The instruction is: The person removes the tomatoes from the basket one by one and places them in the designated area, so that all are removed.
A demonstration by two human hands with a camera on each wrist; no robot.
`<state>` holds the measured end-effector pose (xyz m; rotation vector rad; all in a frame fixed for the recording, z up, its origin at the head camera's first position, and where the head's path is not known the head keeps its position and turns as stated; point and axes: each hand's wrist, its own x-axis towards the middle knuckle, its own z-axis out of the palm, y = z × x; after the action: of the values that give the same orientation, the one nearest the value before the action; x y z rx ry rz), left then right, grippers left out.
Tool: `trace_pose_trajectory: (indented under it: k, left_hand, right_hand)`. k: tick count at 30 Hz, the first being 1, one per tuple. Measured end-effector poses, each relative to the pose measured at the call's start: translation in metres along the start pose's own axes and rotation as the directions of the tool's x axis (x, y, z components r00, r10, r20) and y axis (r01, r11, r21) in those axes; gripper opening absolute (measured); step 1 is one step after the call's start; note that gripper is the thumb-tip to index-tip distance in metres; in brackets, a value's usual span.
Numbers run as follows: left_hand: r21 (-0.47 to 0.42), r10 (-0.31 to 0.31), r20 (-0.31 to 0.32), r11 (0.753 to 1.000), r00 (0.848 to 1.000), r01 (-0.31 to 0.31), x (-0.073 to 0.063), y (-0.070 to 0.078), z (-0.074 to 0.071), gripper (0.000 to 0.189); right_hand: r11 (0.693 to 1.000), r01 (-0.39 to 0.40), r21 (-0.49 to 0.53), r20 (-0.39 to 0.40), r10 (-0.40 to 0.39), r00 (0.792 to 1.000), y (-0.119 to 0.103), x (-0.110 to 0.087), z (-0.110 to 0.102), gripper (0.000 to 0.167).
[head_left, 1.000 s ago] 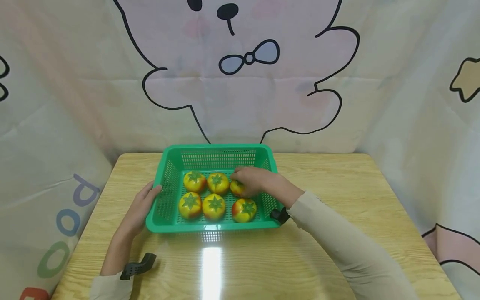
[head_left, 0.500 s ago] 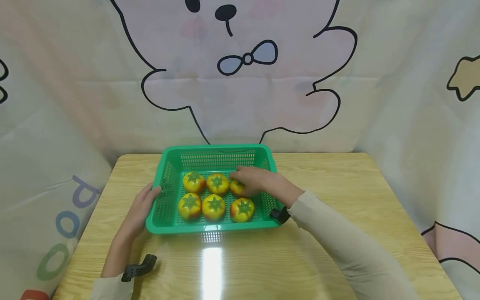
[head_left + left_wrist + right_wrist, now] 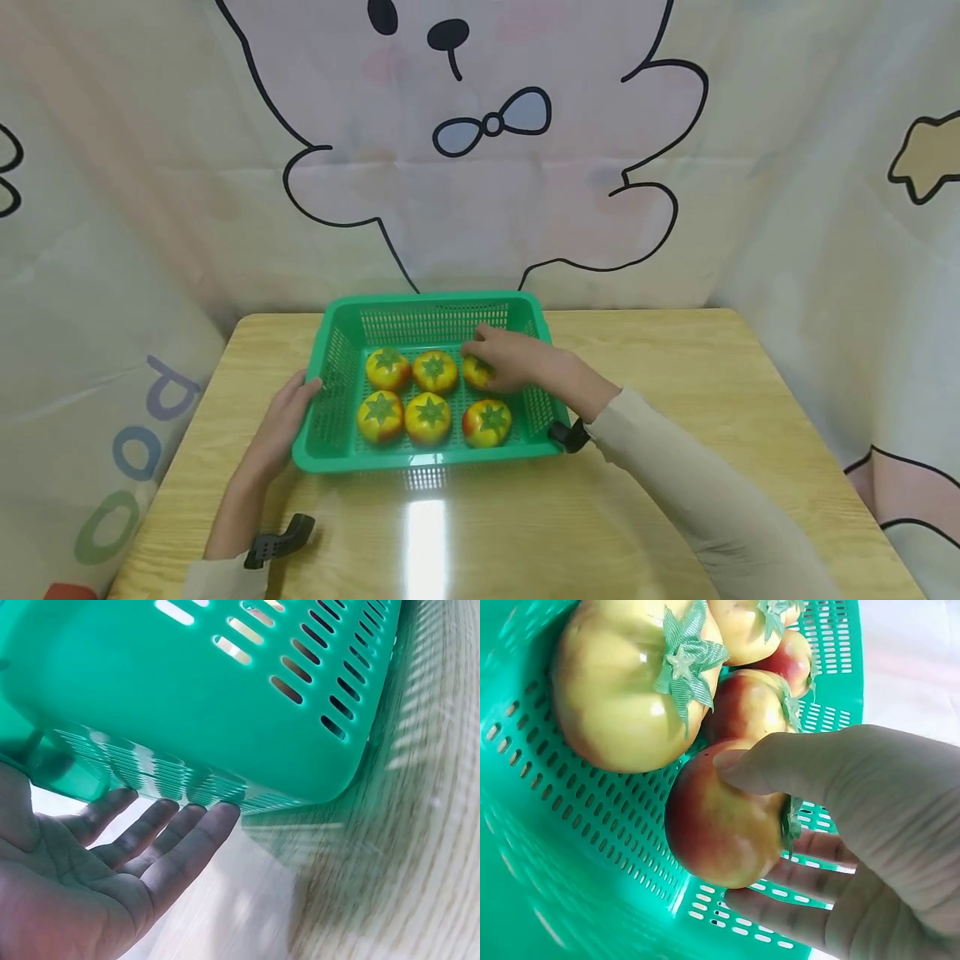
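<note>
The left hand (image 3: pixel 277 421) holds the green plastic basket (image 3: pixel 352 464) by its left rim; farther, inside at back right, the right hand (image 3: pixel 513 360) grasps an artificial tomato (image 3: pixel 720 832) between thumb and fingers; probably light, stiff, slightly slippery, it is best taken around its sides.

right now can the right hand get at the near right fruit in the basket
Likely yes, after letting go: the right hand grips the far right fruit, but the near right fruit sits close by, with nothing covering it.
</note>
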<state>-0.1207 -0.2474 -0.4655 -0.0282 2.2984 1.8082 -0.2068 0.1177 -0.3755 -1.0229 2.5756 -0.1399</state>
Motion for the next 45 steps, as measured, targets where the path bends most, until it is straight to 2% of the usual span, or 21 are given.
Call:
trace_pose_trajectory:
  k: [10,22,34,45]
  left_hand:
    - [0.031,-0.01,-0.006,0.999,1.0,0.01,-0.002,-0.001,0.002,0.065]
    - [0.047,-0.014,0.004,0.999,1.0,0.013,-0.001,0.001,0.002,0.065]
    - [0.038,0.012,0.017,0.999,1.0,-0.013,0.0,0.002,-0.002,0.067]
    - [0.036,-0.004,0.01,0.999,1.0,0.004,-0.001,0.0,-0.001,0.065]
  right_hand:
    - [0.999,0.033,-0.024,-0.064,-0.035,0.997,-0.003,-0.012,-0.001,0.053]
    - [0.999,0.046,0.007,-0.166,-0.044,0.985,-0.002,-0.033,-0.004,0.053]
    - [0.997,0.082,0.002,-0.249,-0.079,0.965,-0.003,-0.045,-0.004,0.056]
    - [0.995,0.078,0.057,-0.332,-0.055,0.942,0.002,-0.059,-0.005,0.054]
